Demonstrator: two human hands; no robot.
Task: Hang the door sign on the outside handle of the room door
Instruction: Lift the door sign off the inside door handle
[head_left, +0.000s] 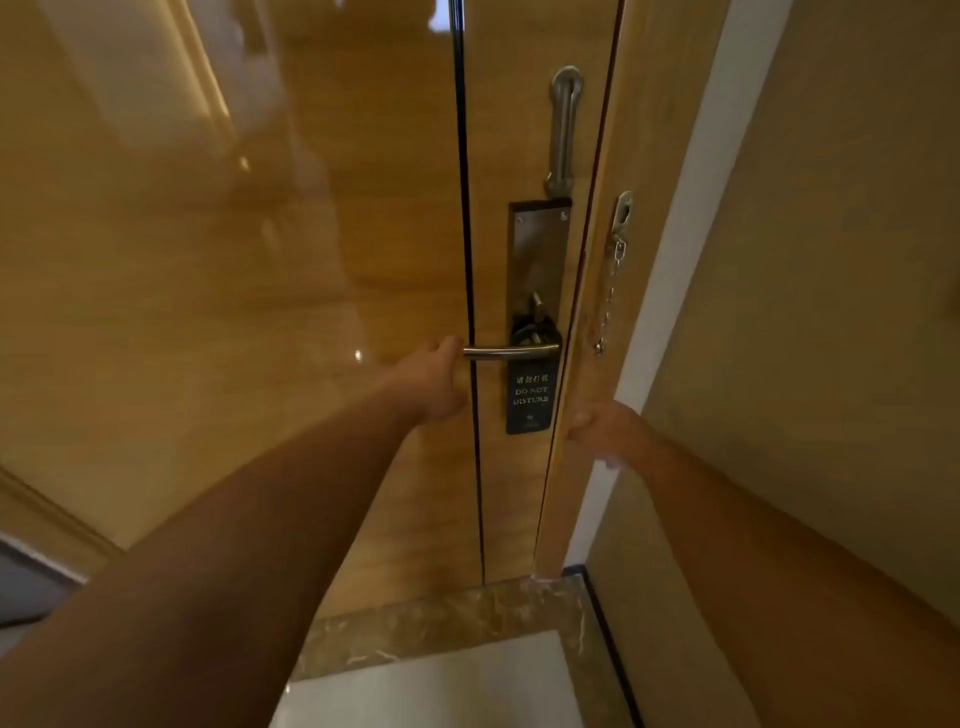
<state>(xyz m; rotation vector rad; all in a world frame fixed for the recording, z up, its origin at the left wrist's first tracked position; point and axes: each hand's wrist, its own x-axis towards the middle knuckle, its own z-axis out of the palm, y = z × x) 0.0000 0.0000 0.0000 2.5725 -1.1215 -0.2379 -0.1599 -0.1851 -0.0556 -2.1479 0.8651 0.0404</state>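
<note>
A dark door sign (529, 397) hangs on the lever handle (511, 352) in the middle of the frame, flat against the wooden door (332, 234) and below the metal lock plate (537, 260). It reads "DO NOT DISTURB" in pale letters, under a line of Chinese characters too small to read. The left hand (434, 384) is at the free end of the lever, its fingers curled there; I cannot tell if they grip it. The right hand (608, 428), at centre right, rests with bent fingers on the door frame (587, 364). Above it hangs a security chain (610, 296).
</note>
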